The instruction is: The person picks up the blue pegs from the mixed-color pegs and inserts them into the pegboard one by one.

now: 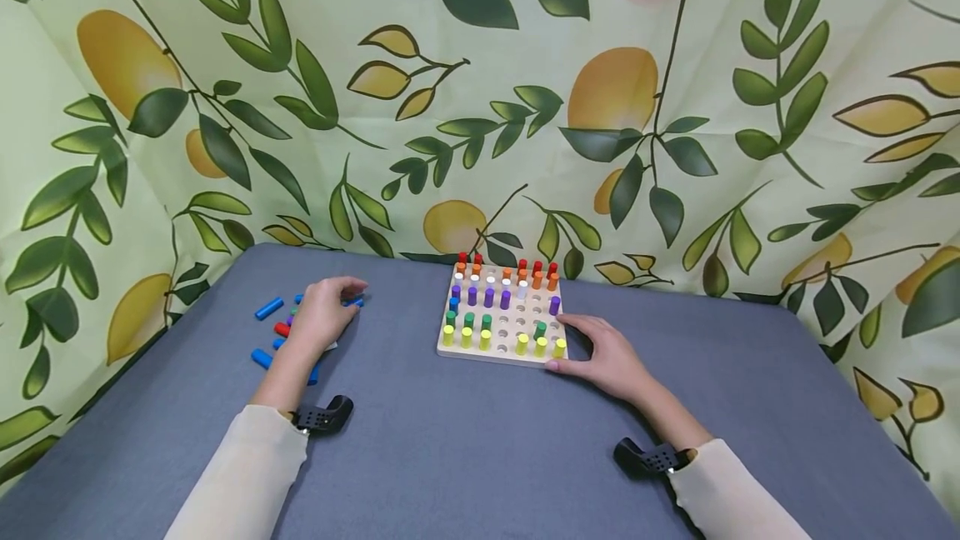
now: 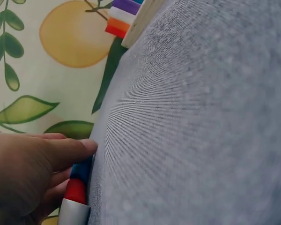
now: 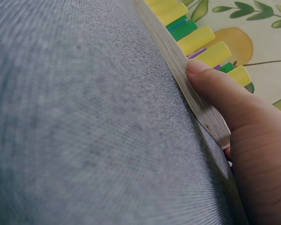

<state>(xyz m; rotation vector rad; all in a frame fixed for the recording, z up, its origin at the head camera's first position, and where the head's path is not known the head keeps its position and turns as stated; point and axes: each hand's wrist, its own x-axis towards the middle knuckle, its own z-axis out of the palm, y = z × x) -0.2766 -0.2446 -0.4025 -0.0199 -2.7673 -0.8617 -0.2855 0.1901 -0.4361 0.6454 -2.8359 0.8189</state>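
Note:
My left hand [image 1: 322,315] is over a loose group of colored pegs on the left of the table. Its thumb and fingers are parted around a blue peg [image 1: 354,302], and contact with it is hard to make out. In the left wrist view, blue, red [image 2: 76,191] and white pegs show beside the fingers. A wooden pegboard [image 1: 472,353] stands in the middle with rows of red, orange, white, purple, blue, green and yellow pegs. My right hand [image 1: 607,354] holds its near right corner, with the thumb [image 3: 210,77] against the front edge.
More loose pegs lie left of the left hand, among them a blue peg [image 1: 268,308] and a red peg [image 1: 282,329]. The table has a grey cloth [image 1: 465,448]. A leaf-and-fruit patterned curtain [image 1: 495,107] rises behind and at both sides.

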